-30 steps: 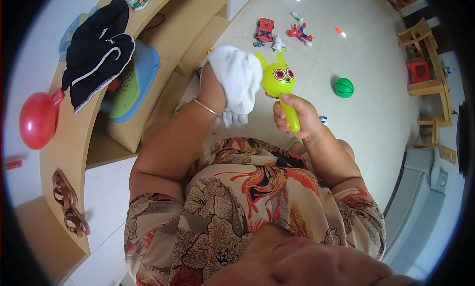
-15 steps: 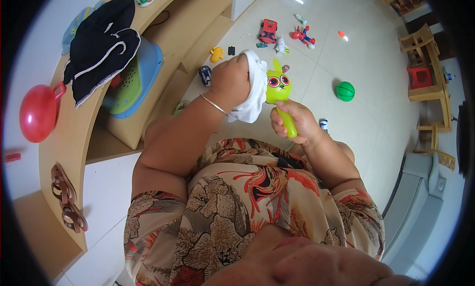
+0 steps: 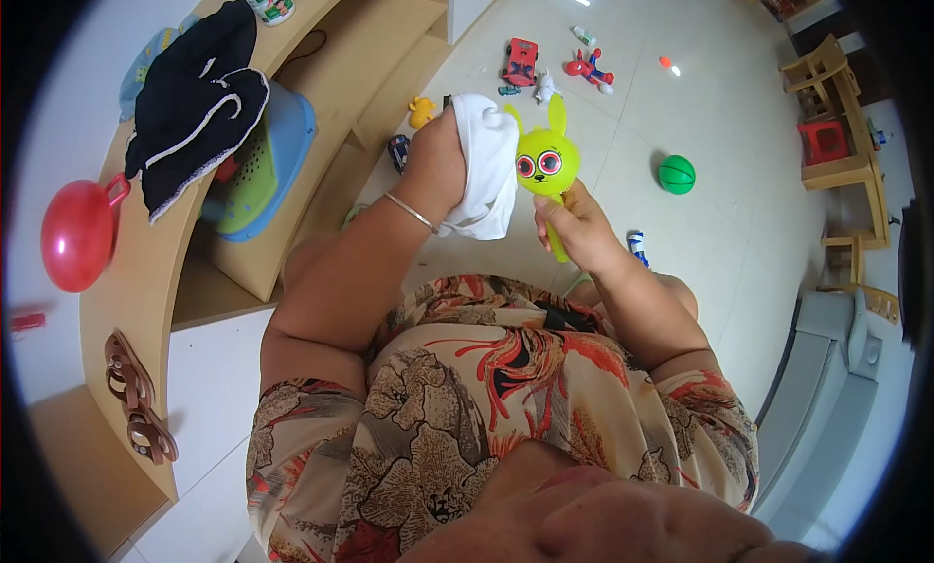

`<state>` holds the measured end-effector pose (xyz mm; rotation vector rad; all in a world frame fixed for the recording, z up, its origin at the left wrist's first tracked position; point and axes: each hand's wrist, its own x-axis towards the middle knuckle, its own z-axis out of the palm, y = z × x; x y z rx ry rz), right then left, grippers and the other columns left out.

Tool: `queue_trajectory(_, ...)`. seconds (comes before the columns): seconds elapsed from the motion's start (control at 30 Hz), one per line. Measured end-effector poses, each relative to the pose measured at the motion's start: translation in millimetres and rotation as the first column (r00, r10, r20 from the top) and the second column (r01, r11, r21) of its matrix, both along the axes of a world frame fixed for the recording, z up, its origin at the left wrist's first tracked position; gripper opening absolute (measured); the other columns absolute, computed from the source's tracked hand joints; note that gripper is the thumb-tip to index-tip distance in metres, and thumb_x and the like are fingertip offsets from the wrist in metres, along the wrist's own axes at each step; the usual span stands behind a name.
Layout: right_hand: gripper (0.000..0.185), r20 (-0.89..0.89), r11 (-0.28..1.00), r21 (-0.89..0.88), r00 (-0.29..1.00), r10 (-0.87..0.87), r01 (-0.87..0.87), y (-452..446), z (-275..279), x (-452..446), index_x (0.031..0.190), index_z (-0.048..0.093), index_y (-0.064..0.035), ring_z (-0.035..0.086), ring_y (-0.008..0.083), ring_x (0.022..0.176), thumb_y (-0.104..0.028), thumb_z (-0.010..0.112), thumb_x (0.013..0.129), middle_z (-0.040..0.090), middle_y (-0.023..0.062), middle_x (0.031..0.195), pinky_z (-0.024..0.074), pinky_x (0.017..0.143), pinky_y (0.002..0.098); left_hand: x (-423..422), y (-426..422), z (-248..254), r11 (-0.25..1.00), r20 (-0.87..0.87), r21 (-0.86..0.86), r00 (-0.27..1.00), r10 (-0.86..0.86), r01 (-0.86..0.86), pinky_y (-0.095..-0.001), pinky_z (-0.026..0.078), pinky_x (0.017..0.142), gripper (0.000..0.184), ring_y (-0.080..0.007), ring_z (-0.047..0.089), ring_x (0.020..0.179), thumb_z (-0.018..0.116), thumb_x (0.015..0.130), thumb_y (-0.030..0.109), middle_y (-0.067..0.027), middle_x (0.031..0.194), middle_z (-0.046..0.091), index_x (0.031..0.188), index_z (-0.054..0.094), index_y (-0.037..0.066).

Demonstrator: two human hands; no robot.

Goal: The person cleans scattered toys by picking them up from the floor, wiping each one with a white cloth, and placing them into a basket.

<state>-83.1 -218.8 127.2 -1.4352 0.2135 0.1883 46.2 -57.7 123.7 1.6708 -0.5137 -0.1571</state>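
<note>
A white cloth (image 3: 486,169) is draped over the fingers of my left hand (image 3: 438,169), which is closed on it; the fingertips are hidden behind the fabric. Its right edge lies against or just beside the head of a yellow-green rabbit-faced toy (image 3: 551,159). That toy has two ears, big red-ringed eyes and a handle. My right hand (image 3: 584,232) wraps round the handle, with the thumb in front, and the toy stands roughly upright with its face towards me.
Across the tiled floor lie a red toy car (image 3: 520,63), a red-and-blue figure (image 3: 590,69), a yellow toy (image 3: 421,111) and a green ball (image 3: 676,175). Black clothing (image 3: 195,115), a white bottle (image 3: 269,0) and brown sandals (image 3: 134,398) rest on the wooden shelf unit (image 3: 112,261) at left.
The toy has turned so its face and both ears show more fully, and its handle is more upright. The cloth has shifted slightly left and spread wider beside the toy's head.
</note>
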Motion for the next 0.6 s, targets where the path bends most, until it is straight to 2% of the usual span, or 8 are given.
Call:
queue_trajectory(0.03,0.022,-0.005,0.999,-0.047,1.0,-0.008,0.008,0.6,0.0,-0.2,0.11,0.04,-0.0045,0.048,0.0112,0.053,-0.014,0.047,0.091,0.05,0.0036,0.068,0.0414,0.049,0.0245,-3.1,0.2,4.0,1.0,0.0,-0.001,1.0,0.0,0.0,-0.0346,0.05,0.073,0.031,-0.0265,0.064,0.083,0.068,0.076,0.022,-0.0121,0.092,0.065,0.1,0.058,0.006)
queue_trajectory(0.1,0.021,-0.011,0.995,-0.094,1.0,-0.015,0.014,2.4,-1.4,-1.0,0.109,0.039,-0.0051,0.047,0.0116,0.054,-0.013,0.046,0.091,0.049,0.0035,0.069,0.0418,0.05,0.0248,-10.1,0.3,8.4,0.983,0.311,0.183,0.946,-0.085,0.028,-0.0378,0.05,0.067,0.034,-0.0313,0.063,0.078,0.067,0.074,0.026,-0.0154,0.086,0.064,0.095,0.056,0.003)
queue_trajectory(0.13,0.022,0.003,0.993,-0.119,1.0,-0.017,0.017,3.6,-3.2,-1.3,0.111,0.038,-0.005,0.048,0.0114,0.055,-0.013,0.046,0.092,0.049,0.0035,0.07,0.0421,0.05,0.0248,-15.9,0.1,8.1,0.983,0.31,0.183,0.947,-0.081,0.025,-0.0378,0.05,0.067,0.034,-0.0313,0.063,0.078,0.067,0.074,0.026,-0.0154,0.086,0.064,0.095,0.056,0.003)
queue_trajectory(0.2,0.024,0.016,0.99,-0.143,1.0,-0.012,0.014,5.0,-6.7,-1.6,0.113,0.038,-0.0049,0.048,0.0112,0.055,-0.013,0.045,0.092,0.049,0.0035,0.072,0.0425,0.05,0.0248,-26.4,-2.9,4.8,0.866,0.578,0.49,0.78,-0.24,-0.096,-0.0417,0.049,0.061,0.033,-0.034,0.061,0.069,0.064,0.071,0.027,-0.0169,0.077,0.061,0.088,0.053,0.001)
queue_trajectory(0.23,0.025,0.008,0.987,-0.158,1.0,-0.018,0.019,4.8,-8.3,-2.0,0.114,0.037,-0.0048,0.048,0.0113,0.055,-0.013,0.045,0.092,0.05,0.0036,0.072,0.0425,0.05,0.0246,-25.9,-5.7,-0.8,0.89,0.634,0.446,0.735,-0.24,-0.094,-0.0427,0.047,0.056,0.027,-0.0323,0.06,0.062,0.061,0.07,0.024,-0.016,0.07,0.058,0.082,0.052,0.002)
queue_trajectory(0.37,0.033,0.014,0.98,-0.198,0.999,-0.032,0.034,6.8,-6.5,-0.8,0.116,0.037,-0.0015,0.05,0.0089,0.053,-0.016,0.051,0.09,0.053,0.0028,0.068,0.0418,0.047,0.0244,-26.1,-3.0,8.0,0.911,0.643,0.403,0.735,-0.216,-0.085,-0.0433,0.047,0.056,0.025,-0.0336,0.059,0.063,0.061,0.07,0.022,-0.0155,0.071,0.059,0.082,0.052,0.002)
queue_trajectory(0.43,0.032,0.026,0.972,-0.234,1.0,-0.011,0.016,8.1,-4.2,-1.4,0.115,0.038,-0.0012,0.05,0.0088,0.052,-0.016,0.051,0.09,0.053,0.0029,0.068,0.0413,0.046,0.0243,-20.8,-3.4,7.9,0.959,0.591,0.275,0.798,-0.117,-0.063,-0.0421,0.049,0.059,0.022,-0.035,0.061,0.068,0.06,0.075,0.018,-0.0163,0.076,0.061,0.091,0.053,0.004)
queue_trajectory(0.6,0.034,-0.027,0.947,-0.32,1.0,0.008,-0.017,3.3,-2.0,0.5,0.114,0.039,-0.0003,0.05,0.008,0.053,-0.018,0.054,0.089,0.054,0.0046,0.069,0.041,0.047,0.0239,-14.7,-5.8,4.3,0.938,0.57,0.33,0.815,-0.106,-0.109,-0.0454,0.047,0.058,0.017,-0.0367,0.058,0.066,0.059,0.072,0.014,-0.0153,0.071,0.059,0.082,0.051,0.005)
